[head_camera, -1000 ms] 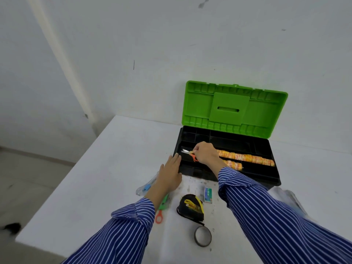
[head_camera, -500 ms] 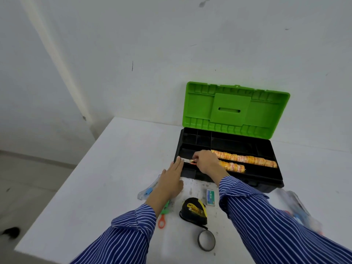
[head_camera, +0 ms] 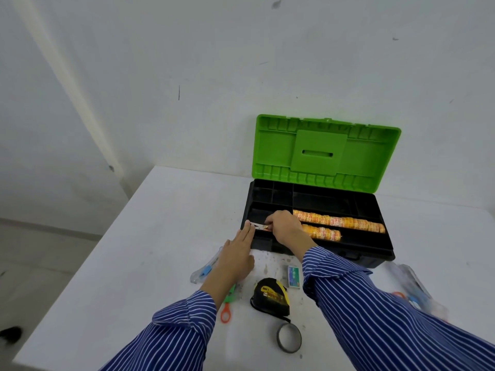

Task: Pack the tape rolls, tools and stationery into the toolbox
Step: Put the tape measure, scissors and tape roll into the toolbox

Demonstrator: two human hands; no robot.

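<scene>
Packing: a toolbox with a black tray and a raised green lid sits on a white table; all places below are given from the toolbox.
Right hand: the right hand is over the tray's front left part, fingers curled and pinching a small tool with a silvery tip and an orange patch; what kind of tool it is cannot be told.
Left hand: the left hand lies flat, fingers straight and together, fingertips touching the toolbox's front left rim just beside the tool's tip.
Tape rolls: two rows of orange and yellow rolls lie in the long front compartments, the shorter row nearer the front wall.
Writing: print shows on the rolls, on the tape measure and on the small box, all too small to read.
In front of the toolbox: a black and yellow tape measure, a small green and white box, a dark tape ring, an orange and green handle partly under the left wrist, and a clear packet with a blue piece.
Right of the toolbox: a clear bag with blurred contents.
Surface: the tabletop is scuffed and speckled near the toolbox's front.
Room: plain white walls with a few marks meet behind the toolbox; pale floor lies left.
Sleeves: blue with white stripes.
</scene>
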